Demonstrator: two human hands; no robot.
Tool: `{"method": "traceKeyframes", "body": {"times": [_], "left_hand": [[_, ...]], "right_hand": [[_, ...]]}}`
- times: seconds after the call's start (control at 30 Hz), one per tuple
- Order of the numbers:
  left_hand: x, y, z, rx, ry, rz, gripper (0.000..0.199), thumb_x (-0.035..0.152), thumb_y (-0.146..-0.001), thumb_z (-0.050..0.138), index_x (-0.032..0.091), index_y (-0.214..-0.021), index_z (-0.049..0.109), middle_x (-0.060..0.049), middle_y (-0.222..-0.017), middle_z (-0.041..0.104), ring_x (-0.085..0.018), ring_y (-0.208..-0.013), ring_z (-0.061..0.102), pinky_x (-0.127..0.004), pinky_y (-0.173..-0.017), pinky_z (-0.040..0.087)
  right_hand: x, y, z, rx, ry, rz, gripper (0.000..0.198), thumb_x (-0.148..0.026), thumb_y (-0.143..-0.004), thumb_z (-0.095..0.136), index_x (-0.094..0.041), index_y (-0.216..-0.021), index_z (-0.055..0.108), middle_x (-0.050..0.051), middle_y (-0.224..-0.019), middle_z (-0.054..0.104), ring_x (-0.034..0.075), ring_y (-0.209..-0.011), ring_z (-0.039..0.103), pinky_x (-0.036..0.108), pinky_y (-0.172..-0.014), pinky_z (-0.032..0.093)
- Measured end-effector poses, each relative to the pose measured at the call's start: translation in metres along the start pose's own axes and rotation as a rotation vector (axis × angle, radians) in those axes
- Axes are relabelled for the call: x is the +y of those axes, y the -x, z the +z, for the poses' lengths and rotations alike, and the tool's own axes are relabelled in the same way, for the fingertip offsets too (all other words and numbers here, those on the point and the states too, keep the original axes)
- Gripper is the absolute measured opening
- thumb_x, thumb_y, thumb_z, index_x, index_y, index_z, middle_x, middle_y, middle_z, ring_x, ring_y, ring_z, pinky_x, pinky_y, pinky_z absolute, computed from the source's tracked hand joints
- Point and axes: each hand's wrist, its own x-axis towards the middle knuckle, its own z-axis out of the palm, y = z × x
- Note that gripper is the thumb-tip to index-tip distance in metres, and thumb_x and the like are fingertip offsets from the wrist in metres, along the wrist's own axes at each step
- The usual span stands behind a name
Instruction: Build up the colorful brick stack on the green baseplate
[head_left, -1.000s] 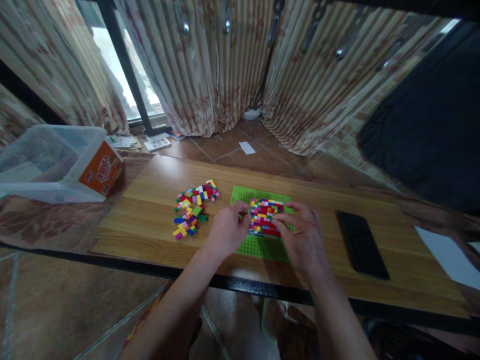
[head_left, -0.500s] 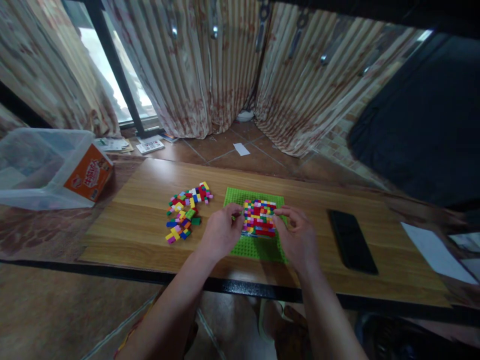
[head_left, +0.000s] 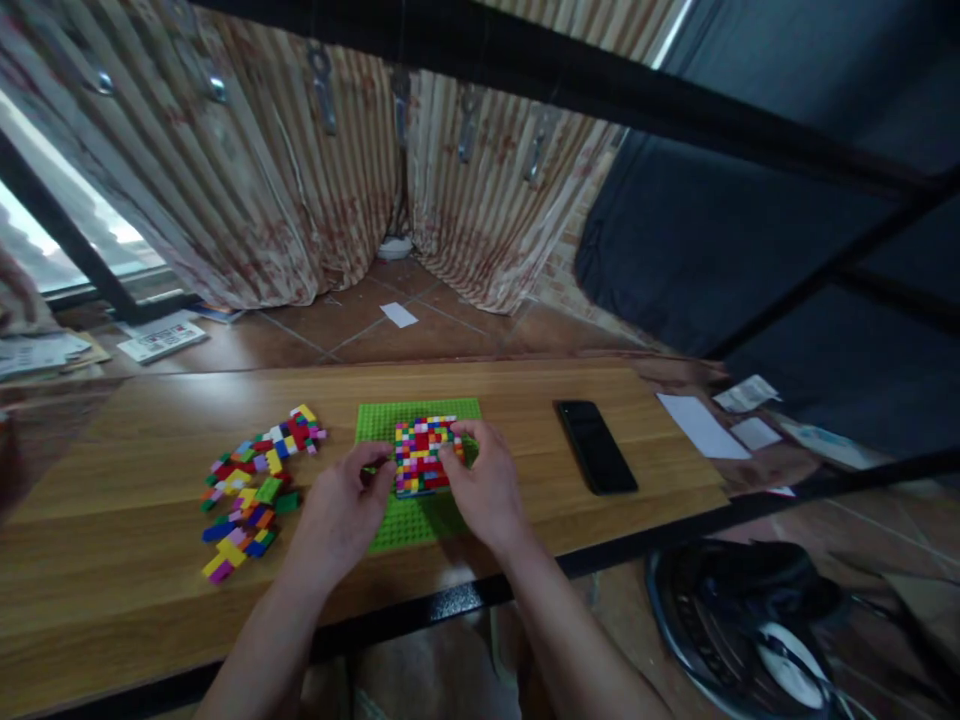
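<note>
A flat block of many-coloured toy bricks [head_left: 417,452] is in front of me, over the green studded baseplate [head_left: 409,530]. My left hand [head_left: 349,505] is at the block's left edge, its thumb and index finger curled against that side. On the other side, my right hand [head_left: 487,485] grips the right edge, with the thumb over the top face and the fingers behind. Whether the block rests on the baseplate or is held just above it, I cannot tell. Loose coloured bricks [head_left: 255,490] lie in a curved pile left of my left hand.
A black phone [head_left: 596,447] lies on the wooden table [head_left: 525,400] to the right. White paper [head_left: 701,425] is beyond the table's right end. A dark metal bar [head_left: 555,85] crosses the top of the view. Curtains [head_left: 300,200] hang at the back.
The view has swung right, so the table and bricks appear further left and the plastic box is out of sight. Both hands stay at the block's edges; the right thumb lies further over it.
</note>
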Motion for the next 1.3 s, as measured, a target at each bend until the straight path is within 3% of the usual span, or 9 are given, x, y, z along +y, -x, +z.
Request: {"method": "traceKeyframes", "body": {"times": [0.3,0.73,1.3], "left_hand": [[-0.002,-0.001,0.0,-0.01,-0.033,-0.002,0.039,0.042,-0.081,0.049,0.017,-0.102,0.07,-0.005,-0.081,0.075,-0.021,-0.065,0.065,-0.031,-0.064,0.051],[-0.006,-0.002,0.001,-0.008,-0.021,0.027,0.037,0.043,-0.082,0.049,0.018,-0.101,0.07,-0.006,-0.085,0.076,-0.022,-0.07,0.068,-0.031,-0.065,0.05],[0.005,0.007,0.006,0.015,0.028,0.005,0.024,0.018,-0.089,0.05,0.016,-0.102,0.071,-0.007,-0.085,0.075,-0.017,-0.07,0.067,-0.026,-0.064,0.046]], "right_hand": [[0.0,-0.001,0.002,-0.018,-0.06,0.009,0.029,-0.016,-0.08,0.056,-0.021,-0.107,0.062,0.009,-0.113,0.068,0.024,-0.111,0.062,0.044,-0.103,0.047],[0.004,-0.001,0.006,-0.017,-0.095,0.033,0.04,-0.018,-0.078,0.057,-0.022,-0.118,0.059,0.009,-0.118,0.068,0.024,-0.112,0.063,0.044,-0.103,0.049],[0.015,-0.001,0.002,-0.061,-0.161,0.037,0.041,-0.025,-0.077,0.061,-0.019,-0.118,0.061,0.012,-0.114,0.07,0.025,-0.1,0.068,0.047,-0.094,0.052]]}}
